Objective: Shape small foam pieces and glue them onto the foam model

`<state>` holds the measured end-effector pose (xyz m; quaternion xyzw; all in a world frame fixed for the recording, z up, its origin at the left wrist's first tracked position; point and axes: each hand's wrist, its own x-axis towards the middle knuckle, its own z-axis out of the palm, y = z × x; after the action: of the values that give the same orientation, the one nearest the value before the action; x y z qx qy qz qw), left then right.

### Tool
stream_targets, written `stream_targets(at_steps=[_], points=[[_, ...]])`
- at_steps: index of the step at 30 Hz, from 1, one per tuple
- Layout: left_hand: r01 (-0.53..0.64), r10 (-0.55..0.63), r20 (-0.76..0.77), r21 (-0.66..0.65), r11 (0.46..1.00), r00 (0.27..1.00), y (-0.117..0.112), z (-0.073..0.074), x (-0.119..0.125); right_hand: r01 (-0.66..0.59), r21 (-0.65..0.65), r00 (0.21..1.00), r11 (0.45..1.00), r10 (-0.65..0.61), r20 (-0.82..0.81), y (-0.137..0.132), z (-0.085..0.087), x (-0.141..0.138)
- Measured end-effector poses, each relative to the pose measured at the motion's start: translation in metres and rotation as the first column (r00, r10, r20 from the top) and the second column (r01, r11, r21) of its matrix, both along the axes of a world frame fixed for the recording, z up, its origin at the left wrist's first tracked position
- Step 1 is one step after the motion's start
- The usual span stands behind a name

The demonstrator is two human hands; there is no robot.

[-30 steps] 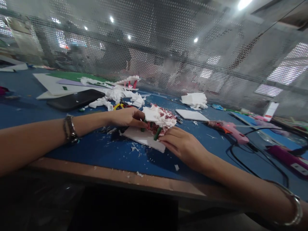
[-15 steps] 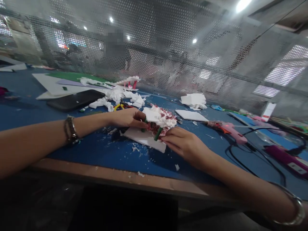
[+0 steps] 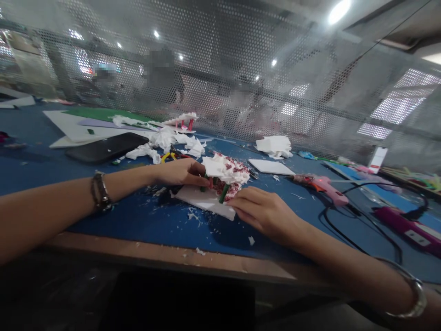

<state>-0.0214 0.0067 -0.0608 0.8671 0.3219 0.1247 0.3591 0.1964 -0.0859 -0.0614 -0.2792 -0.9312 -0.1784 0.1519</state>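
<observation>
A small craft model (image 3: pixel 225 170) stands near the table's front edge. It has a rough white and dark-red top, green posts (image 3: pixel 223 193) and a flat white foam base (image 3: pixel 203 202). My left hand (image 3: pixel 182 172) is on its left side, thumb and fingers closed around a green post under the top. At the right, my right hand (image 3: pixel 267 209) has its fingers pressed together at the base's right corner, below the top. What lies under those right fingertips is hidden.
A black phone (image 3: pixel 107 148), crumpled white scraps (image 3: pixel 163 139) and yellow-handled scissors (image 3: pixel 168 157) lie behind my left hand. Rightward are a white foam piece (image 3: pixel 270 167), a pink glue gun (image 3: pixel 327 188) with its cable, and a purple power strip (image 3: pixel 406 227). A perforated metal screen (image 3: pixel 220 69) stands behind.
My right fingers have shifted slightly left and down along the model's right side. The left hand keeps its grip on the post. The whole view has moved a little.
</observation>
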Motion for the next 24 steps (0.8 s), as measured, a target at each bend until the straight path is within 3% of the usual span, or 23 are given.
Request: stream_targets(at_steps=[4, 11, 24], points=[[0.029, -0.028, 0.049, -0.029, 0.999, 0.998, -0.0016, 0.0004, 0.0017, 0.001, -0.017, 1.000, 1.000, -0.001, 0.027, 0.0003, 0.0009, -0.0005], [0.005, -0.005, 0.026, -0.008, 1.000, 1.000, 0.0015, -0.0005, 0.0001, 0.053, 0.108, 0.977, 0.993, -0.075, 0.202, -0.0023, 0.0020, -0.0027], [0.033, -0.029, 0.059, -0.068, 0.997, 0.998, 0.0004, 0.0015, 0.0005, 0.054, -0.035, 0.996, 0.998, -0.051, 0.077, 0.0060, -0.0011, 0.0012]])
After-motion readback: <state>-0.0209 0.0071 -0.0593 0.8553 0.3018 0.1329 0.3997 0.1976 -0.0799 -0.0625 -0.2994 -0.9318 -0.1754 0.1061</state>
